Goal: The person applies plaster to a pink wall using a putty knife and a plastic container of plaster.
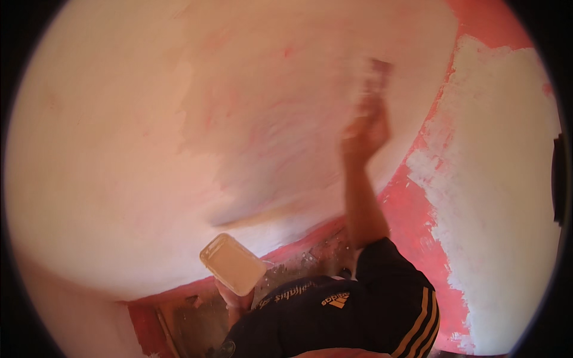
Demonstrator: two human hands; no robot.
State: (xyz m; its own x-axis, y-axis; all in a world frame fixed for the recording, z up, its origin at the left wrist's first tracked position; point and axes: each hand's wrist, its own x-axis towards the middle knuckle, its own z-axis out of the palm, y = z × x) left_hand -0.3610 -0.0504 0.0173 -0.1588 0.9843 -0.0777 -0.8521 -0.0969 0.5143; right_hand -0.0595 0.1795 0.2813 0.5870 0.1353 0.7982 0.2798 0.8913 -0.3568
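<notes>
My left hand grips a pale rectangular tub from below, near my chest at the lower middle. Its open top is turned up and a cream, paint-like fill shows inside; most of my fingers are hidden behind it. Up and to the right, my right hand is raised against the wall with its fingers closed around a paintbrush. The brush's wide flat end points upward and is smeared by motion. Whether its bristles touch the wall I cannot tell.
The whitish wall ahead has pinkish patches and a darker shadow. To the right, another wall is partly white over red. A red strip runs along the wall's base, above a dark, speckled floor. A dark object stands at the far right edge.
</notes>
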